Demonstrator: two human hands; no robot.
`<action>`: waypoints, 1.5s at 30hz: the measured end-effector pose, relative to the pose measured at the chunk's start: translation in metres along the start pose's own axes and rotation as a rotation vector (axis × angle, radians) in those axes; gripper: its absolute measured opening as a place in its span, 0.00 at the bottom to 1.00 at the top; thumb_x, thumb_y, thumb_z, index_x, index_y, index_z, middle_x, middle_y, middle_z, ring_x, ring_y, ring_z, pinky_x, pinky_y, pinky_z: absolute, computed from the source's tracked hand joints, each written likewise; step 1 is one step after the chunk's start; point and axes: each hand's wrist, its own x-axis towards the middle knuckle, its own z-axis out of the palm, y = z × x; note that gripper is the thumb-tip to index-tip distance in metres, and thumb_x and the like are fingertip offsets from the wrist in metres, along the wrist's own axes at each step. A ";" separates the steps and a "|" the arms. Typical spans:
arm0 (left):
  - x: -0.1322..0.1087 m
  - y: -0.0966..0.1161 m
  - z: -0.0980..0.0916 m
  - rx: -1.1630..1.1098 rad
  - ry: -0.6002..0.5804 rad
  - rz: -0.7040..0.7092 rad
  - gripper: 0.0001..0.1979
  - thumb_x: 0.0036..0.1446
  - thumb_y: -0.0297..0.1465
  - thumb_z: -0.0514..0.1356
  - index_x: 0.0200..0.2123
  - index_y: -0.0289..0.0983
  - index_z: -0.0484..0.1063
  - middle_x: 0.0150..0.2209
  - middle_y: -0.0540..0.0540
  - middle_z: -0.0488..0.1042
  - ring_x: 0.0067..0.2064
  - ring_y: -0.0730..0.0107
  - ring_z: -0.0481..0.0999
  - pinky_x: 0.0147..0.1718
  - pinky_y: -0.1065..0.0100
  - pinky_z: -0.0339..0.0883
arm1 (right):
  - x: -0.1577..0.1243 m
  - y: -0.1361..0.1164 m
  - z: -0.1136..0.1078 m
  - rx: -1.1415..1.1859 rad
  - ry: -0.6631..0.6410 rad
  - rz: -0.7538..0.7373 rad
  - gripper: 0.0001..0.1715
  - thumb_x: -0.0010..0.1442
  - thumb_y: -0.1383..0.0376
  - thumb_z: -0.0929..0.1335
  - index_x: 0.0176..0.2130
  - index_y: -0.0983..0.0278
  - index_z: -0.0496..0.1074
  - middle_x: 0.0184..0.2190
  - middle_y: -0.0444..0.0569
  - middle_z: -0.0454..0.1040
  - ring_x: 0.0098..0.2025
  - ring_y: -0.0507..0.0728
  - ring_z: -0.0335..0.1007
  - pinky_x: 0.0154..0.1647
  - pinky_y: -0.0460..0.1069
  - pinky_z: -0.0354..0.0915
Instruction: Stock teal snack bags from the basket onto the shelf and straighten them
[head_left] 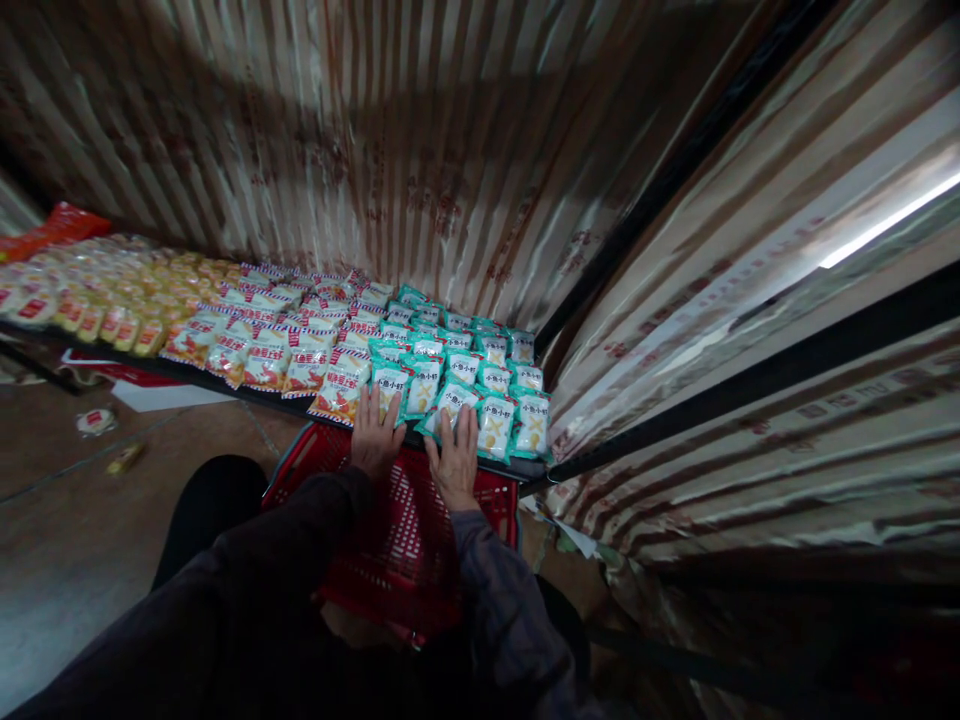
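Observation:
Fingers stretched out, my left hand (376,436) rests against a green-and-white snack bag (390,383) at the front of the shelf. My right hand (456,462), its fingers also extended, touches another green snack bag (457,397) in the front row. Several rows of these green bags stand close together at the shelf's right end. White snack bags with striped edges (266,352) sit in rows just left of them. Below my hands is a red plastic basket (397,520) with a perforated wall.
Small yellow packs (150,335) and an orange bag (64,225) occupy the shelf's left part. Striped curtains (450,150) hang behind and right, near a dark diagonal post (645,200). A round pack (96,421) and a yellow pack (125,459) lie on the floor.

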 end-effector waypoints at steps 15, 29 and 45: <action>0.020 -0.013 0.016 -0.086 0.013 -0.036 0.32 0.63 0.34 0.52 0.67 0.30 0.48 0.69 0.31 0.41 0.70 0.48 0.40 0.62 0.47 0.51 | 0.025 0.015 0.017 0.064 -0.001 0.040 0.32 0.64 0.69 0.59 0.66 0.65 0.52 0.70 0.59 0.38 0.71 0.65 0.32 0.65 0.66 0.53; 0.011 -0.014 0.013 -0.017 -0.025 0.063 0.29 0.61 0.32 0.55 0.65 0.35 0.57 0.69 0.35 0.38 0.69 0.47 0.39 0.63 0.46 0.48 | 0.019 0.009 0.013 -0.066 -0.007 0.060 0.30 0.67 0.63 0.58 0.66 0.67 0.52 0.69 0.62 0.45 0.71 0.64 0.34 0.64 0.65 0.52; 0.010 -0.004 0.007 -0.026 -0.039 0.133 0.26 0.61 0.34 0.56 0.62 0.39 0.62 0.69 0.38 0.42 0.69 0.46 0.39 0.64 0.42 0.44 | -0.004 0.035 -0.008 -0.201 0.127 0.393 0.32 0.68 0.56 0.55 0.65 0.71 0.55 0.67 0.68 0.47 0.69 0.69 0.38 0.60 0.68 0.51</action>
